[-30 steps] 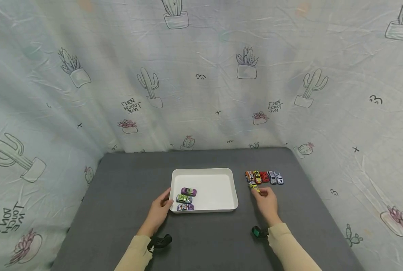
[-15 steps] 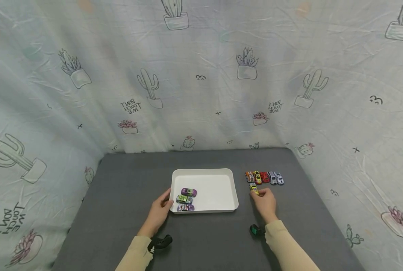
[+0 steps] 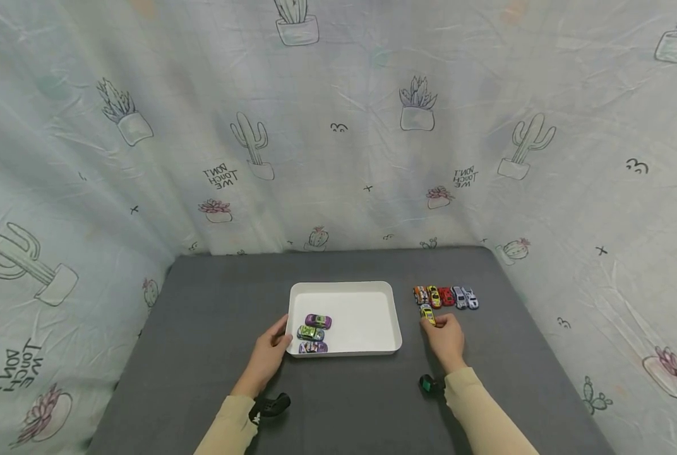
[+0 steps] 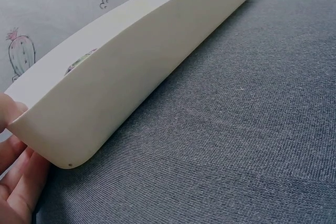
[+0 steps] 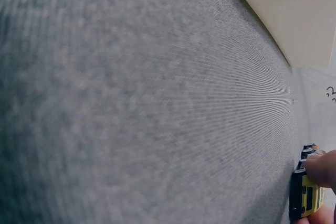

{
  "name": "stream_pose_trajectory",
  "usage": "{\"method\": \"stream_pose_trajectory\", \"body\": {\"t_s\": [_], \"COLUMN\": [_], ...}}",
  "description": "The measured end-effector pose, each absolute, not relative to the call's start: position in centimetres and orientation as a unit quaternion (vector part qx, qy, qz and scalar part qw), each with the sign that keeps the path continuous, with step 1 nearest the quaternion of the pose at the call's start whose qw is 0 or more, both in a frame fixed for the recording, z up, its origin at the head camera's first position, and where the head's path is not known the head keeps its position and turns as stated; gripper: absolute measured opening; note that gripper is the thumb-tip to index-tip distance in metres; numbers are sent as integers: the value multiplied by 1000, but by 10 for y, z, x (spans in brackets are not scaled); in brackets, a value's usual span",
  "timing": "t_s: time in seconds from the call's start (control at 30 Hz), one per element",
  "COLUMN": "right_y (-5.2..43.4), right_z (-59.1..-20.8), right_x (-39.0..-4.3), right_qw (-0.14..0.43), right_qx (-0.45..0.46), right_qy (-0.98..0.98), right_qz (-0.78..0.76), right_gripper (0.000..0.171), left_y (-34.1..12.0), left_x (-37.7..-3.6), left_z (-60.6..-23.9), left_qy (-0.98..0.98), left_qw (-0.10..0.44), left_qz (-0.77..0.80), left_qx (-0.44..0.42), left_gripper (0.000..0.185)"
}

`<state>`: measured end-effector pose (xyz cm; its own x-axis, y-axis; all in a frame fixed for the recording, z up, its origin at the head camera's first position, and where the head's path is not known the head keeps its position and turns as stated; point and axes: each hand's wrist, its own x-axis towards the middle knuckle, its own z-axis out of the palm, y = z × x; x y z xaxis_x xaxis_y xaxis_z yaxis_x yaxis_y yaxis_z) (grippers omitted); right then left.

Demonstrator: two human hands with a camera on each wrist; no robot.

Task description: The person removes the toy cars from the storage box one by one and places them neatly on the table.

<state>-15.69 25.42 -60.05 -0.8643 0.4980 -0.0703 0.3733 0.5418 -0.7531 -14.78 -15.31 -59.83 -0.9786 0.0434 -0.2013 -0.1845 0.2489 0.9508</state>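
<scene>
A white tray (image 3: 389, 316) sits mid-table with three toy cars at its near left: a purple one (image 3: 318, 321), a green one (image 3: 311, 332) and a purple-white one (image 3: 312, 347). My left hand (image 3: 270, 354) holds the tray's near left corner (image 4: 47, 145), thumb on the rim. My right hand (image 3: 445, 335) pinches a small yellow car (image 3: 427, 313) on the cloth right of the tray; the right wrist view shows that yellow car (image 5: 307, 199) under a fingertip (image 5: 321, 167). Just behind it stands a row of several cars (image 3: 445, 297).
The table (image 3: 213, 303) is covered in grey cloth, enclosed by a cactus-print curtain (image 3: 338, 126) on three sides. Black wrist cameras (image 3: 267, 407) sit on both beige sleeves.
My right hand has drawn the yellow car slightly left and nearer the row's front. The left hand and tray have stayed put.
</scene>
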Motion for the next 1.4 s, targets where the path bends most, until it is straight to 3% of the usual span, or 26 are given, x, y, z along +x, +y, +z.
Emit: {"method": "stream_pose_trajectory", "body": {"t_s": [0.77, 1.13, 1.4], "right_y": [258, 237, 208], "right_z": [-592, -555, -535], "right_x": [-161, -170, -175], "right_qw": [75, 83, 61], "right_qx": [-239, -184, -138], "right_qy": [-860, -833, -843], "right_qz": [445, 515, 517], "right_gripper": [56, 74, 74], "left_y": [-152, -151, -151], "left_x": [-147, -146, -148], "left_z": [-597, -596, -598], "left_qy": [783, 783, 785], "left_qw": [89, 87, 83], "left_qz": [614, 614, 612], "left_qx": [-49, -44, -48], "left_gripper": [53, 54, 53]}}
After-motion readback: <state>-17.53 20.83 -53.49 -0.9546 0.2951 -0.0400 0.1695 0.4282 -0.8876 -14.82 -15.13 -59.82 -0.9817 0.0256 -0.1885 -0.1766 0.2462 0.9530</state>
